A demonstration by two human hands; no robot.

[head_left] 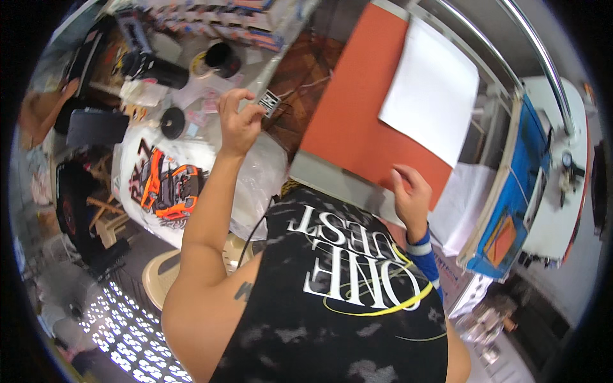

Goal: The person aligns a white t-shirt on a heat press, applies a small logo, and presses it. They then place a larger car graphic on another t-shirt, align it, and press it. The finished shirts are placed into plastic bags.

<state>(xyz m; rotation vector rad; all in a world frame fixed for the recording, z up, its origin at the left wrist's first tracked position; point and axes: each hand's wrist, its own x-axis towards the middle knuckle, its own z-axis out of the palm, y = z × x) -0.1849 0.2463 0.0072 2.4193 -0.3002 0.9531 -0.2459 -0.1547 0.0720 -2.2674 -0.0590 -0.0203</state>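
Observation:
My left hand (239,125) is raised over the right edge of the cluttered table, fingers bent together. A small black-and-white printed piece (269,103) shows at its fingertips and seems pinched there. My right hand (412,196), with a blue and white band (421,250) at the wrist, hovers by the near right part of an orange pad (348,105). Its fingers are loosely curled, thumb and forefinger apart, and nothing shows in them. A white sheet (434,89) lies across the pad's right side.
Left of me, a white shirt with an orange vehicle print (171,185) lies beside clear plastic (262,175). Beyond stand a black mug (223,59) and a black cylinder (155,70). Metal rails (543,45) and a blue frame (511,191) stand right. Another person's arm (48,118) is far left.

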